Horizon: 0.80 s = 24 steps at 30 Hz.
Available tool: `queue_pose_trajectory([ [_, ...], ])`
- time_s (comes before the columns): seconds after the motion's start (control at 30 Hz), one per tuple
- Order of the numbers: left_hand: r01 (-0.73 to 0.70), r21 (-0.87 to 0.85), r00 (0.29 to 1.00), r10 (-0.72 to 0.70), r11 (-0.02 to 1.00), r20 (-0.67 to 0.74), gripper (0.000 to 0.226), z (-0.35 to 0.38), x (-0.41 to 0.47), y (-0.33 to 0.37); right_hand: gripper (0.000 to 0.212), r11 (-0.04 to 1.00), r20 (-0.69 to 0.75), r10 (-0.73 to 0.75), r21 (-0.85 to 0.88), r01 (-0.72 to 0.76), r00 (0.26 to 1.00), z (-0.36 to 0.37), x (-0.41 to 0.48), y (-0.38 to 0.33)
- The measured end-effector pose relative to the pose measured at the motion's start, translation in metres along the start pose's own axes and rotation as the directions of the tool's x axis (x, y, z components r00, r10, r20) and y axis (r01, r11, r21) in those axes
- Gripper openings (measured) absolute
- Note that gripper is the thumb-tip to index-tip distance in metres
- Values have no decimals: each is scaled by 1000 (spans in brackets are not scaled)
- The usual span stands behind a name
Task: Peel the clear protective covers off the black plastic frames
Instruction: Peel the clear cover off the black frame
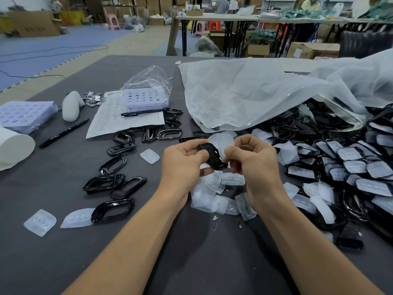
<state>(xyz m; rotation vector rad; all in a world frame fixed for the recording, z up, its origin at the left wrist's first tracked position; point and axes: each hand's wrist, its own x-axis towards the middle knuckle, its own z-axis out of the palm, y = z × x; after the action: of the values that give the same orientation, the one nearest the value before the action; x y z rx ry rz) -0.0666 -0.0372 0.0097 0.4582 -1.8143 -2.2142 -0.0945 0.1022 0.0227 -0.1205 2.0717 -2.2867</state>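
— What did we have in our hands?
— We held one black frame (212,155) up over the gray table (191,262), in the middle, right in front of us. Our left hand (182,165) had its fingers and thumb curled round the left end of it.
— And our right hand (253,160)?
— It pinched the clear cover (222,142) between thumb and fingers. The cover stuck up behind the frame and touched it. We could not tell how much of it had come off.
— What lay under our hands?
— A heap of loose clear covers (212,199) lay on the table just below.
— Where were the other frames?
— Bare black frames (114,184) lay on our left. A big pile of frames with covers on (350,167) lay on our right, partly under a big see-through bag (255,92).
— Anything else?
— Farther off on the left we saw a sheet of paper (119,122) with a pen (140,113) on it, and a purple tray (144,99) full of little holes touching the paper's far edge.
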Motion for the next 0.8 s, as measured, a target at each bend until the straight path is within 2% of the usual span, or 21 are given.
queue_pose_trajectory([
  [0.07,23,-8,1000,-22,1000,14,26,0,0,1,29,999,12,-16,-44,17,1000,0,1,1],
  [0.13,42,-14,998,-42,999,37,26,0,1,1,22,980,10,-55,-189,56,998,1,1,3],
  [0.2,62,-34,996,-60,997,60,26,0,1,1,15,923,13,-105,-371,103,994,2,0,5],
  [0.27,86,-46,993,-82,995,85,25,0,1,1,13,870,22,-136,-475,130,990,3,0,7],
  [0.43,105,-60,988,-97,993,121,29,-2,1,2,11,815,-19,-171,-565,130,985,2,3,9],
  [0.63,91,-43,985,-84,995,151,34,-2,0,2,19,732,-49,-222,-668,133,974,2,2,10],
  [0.8,92,-57,985,-82,994,153,34,-2,-2,4,19,752,4,-230,-634,180,973,1,3,9],
])
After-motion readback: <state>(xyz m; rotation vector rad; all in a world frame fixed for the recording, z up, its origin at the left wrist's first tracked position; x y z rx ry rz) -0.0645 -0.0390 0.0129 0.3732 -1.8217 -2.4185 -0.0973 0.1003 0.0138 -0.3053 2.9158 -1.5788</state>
